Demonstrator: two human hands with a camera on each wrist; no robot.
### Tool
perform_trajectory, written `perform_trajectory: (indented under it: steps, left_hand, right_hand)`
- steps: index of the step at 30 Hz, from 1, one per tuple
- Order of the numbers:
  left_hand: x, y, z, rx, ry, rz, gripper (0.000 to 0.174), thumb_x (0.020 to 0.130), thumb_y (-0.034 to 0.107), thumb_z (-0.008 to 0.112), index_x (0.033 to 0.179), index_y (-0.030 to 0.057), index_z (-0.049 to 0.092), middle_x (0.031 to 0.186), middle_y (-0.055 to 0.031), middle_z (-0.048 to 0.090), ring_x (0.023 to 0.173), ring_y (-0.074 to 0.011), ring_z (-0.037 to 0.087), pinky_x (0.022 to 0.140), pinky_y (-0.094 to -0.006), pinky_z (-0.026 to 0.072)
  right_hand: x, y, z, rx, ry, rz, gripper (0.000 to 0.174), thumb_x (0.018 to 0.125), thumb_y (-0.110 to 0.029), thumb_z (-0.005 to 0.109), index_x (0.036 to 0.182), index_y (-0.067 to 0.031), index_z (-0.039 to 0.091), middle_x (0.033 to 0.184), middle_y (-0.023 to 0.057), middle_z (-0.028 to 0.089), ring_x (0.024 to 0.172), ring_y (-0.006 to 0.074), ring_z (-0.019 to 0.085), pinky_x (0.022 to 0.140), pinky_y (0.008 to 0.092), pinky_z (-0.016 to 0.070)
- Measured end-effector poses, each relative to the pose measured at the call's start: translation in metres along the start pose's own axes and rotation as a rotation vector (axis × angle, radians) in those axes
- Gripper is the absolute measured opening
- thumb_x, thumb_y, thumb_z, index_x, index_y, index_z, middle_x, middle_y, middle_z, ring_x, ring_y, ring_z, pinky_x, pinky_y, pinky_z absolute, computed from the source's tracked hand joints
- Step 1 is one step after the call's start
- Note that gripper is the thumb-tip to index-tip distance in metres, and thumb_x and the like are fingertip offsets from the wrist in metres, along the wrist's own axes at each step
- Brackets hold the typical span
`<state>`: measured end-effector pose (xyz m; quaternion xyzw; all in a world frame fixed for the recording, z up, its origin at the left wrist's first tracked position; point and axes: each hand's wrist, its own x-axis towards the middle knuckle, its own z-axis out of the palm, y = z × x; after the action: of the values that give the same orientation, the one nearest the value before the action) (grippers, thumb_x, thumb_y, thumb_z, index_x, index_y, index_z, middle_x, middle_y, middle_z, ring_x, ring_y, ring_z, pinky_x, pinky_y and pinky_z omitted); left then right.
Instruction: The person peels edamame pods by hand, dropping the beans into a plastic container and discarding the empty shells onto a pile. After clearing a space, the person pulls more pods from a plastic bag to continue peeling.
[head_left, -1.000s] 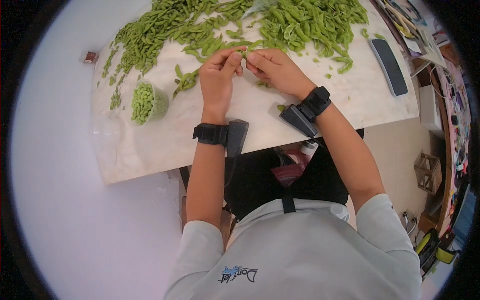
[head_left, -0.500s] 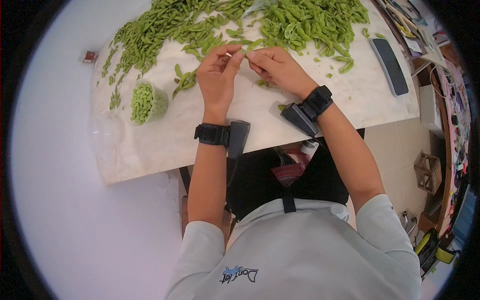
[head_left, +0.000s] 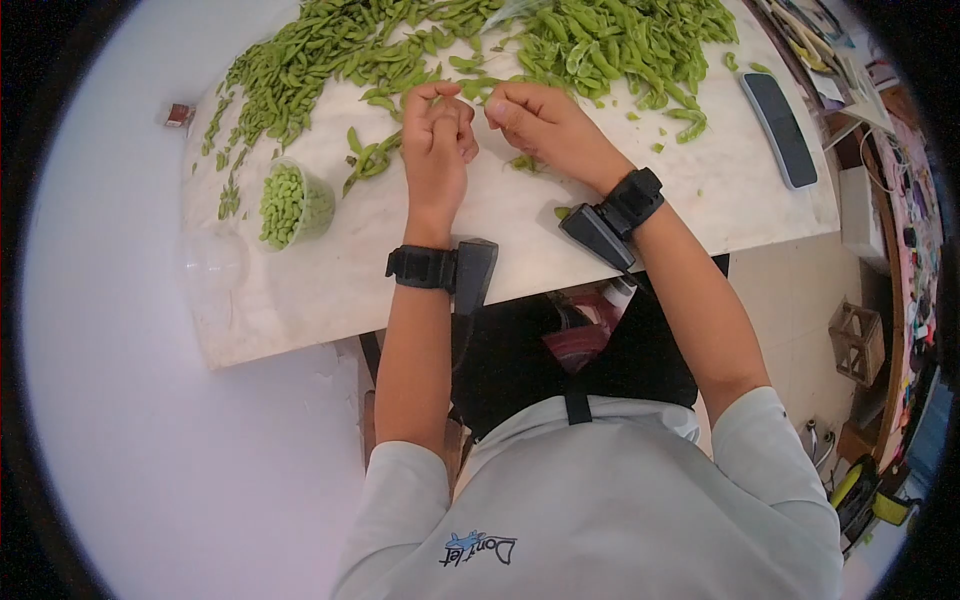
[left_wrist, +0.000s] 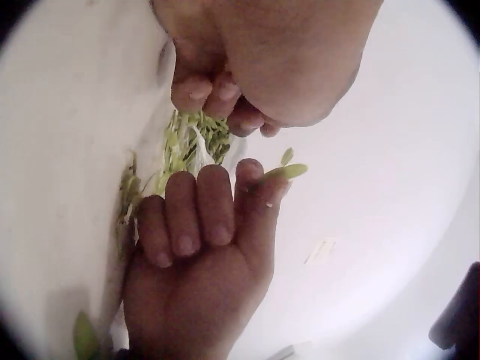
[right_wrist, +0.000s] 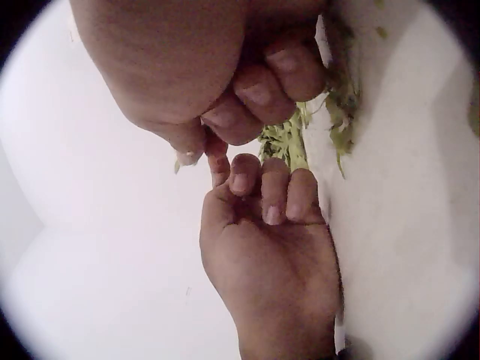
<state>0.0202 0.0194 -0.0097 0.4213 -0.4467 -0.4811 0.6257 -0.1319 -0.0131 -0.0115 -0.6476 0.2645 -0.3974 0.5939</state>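
My right hand (head_left: 550, 130) pinches a green edamame pod (left_wrist: 285, 172) between thumb and index finger. In the left wrist view the pod sticks out past the fingertips, and the other fingers curl toward the palm. A short gap to the left is my left hand (head_left: 435, 140), raised over the table with fingers bent inward. In the right wrist view, this left hand (right_wrist: 270, 240) faces the camera with curled fingers, and no object shows between them. Left of it stands a clear plastic cup (head_left: 320, 205) of shelled green beans (head_left: 282, 205).
A heap of edamame pods (head_left: 290, 85) covers the back left of the pale table (head_left: 340, 300). Lighter green pods (head_left: 630, 50) are piled at the back right. Several pods (head_left: 370, 160) lie beside the left hand. A phone (head_left: 780, 130) rests near the right edge.
Both hands met at the pod earlier. Now they are apart: the left thumb has folded inward and the left fingers have curled, while the right hand keeps the pod.
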Motion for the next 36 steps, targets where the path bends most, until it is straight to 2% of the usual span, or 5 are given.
perform_trajectory:
  steps: [12,21,27,30,36]
  left_hand:
    - [-0.0024,0.0001,-0.0002,0.028,-0.137,0.022,0.021,0.096,0.021,0.050,0.105,0.0027,0.052,0.069,0.0025,0.044,0.054,-0.0042,0.034,0.049,-0.0186,0.0290]
    - [-0.0028,0.0020,0.0006,-0.021,-0.059,0.029,0.016,0.095,0.020,0.053,0.089,0.0054,0.048,0.065,0.0015,0.046,0.053,-0.0045,0.036,0.047,-0.0201,0.0297]
    - [-0.0023,0.0002,-0.0002,-0.047,-0.088,-0.040,0.016,0.094,0.020,0.053,0.089,0.0058,0.050,0.066,0.0019,0.045,0.053,-0.0050,0.036,0.048,-0.0207,0.0305]
    - [0.0017,-0.0005,-0.0014,-0.018,-0.105,-0.066,0.015,0.094,0.020,0.053,0.089,0.0057,0.051,0.066,0.0019,0.045,0.053,-0.0051,0.037,0.049,-0.0206,0.0312]
    - [0.0010,-0.0021,-0.0004,0.021,-0.101,-0.082,0.015,0.094,0.020,0.053,0.088,0.0058,0.052,0.066,0.0025,0.045,0.052,-0.0050,0.036,0.049,-0.0208,0.0314]
  right_hand:
    - [-0.0029,-0.0108,-0.0028,-0.095,-0.048,0.003,0.029,0.092,-0.027,0.056,0.077,-0.0023,0.058,0.057,-0.0045,0.041,0.054,0.0055,0.034,0.048,0.0261,0.0289]
    - [-0.0001,-0.0050,0.0003,-0.237,-0.065,-0.022,0.034,0.095,-0.030,0.048,0.081,0.0002,0.056,0.061,0.0057,0.054,0.056,0.0135,0.049,0.055,0.0295,0.0399]
    - [-0.0007,-0.0042,0.0014,-0.239,-0.065,-0.004,0.033,0.095,-0.028,0.046,0.079,-0.0001,0.054,0.061,0.0064,0.052,0.056,0.0160,0.048,0.055,0.0309,0.0391]
    - [-0.0015,-0.0066,0.0036,-0.215,-0.051,0.017,0.032,0.099,-0.027,0.042,0.077,-0.0041,0.048,0.062,-0.0021,0.039,0.056,0.0086,0.034,0.052,0.0246,0.0312]
    - [-0.0018,-0.0090,0.0008,-0.381,-0.047,-0.039,0.031,0.095,-0.027,0.046,0.085,0.0014,0.053,0.066,0.0120,0.053,0.062,0.0245,0.050,0.060,0.0351,0.0413]
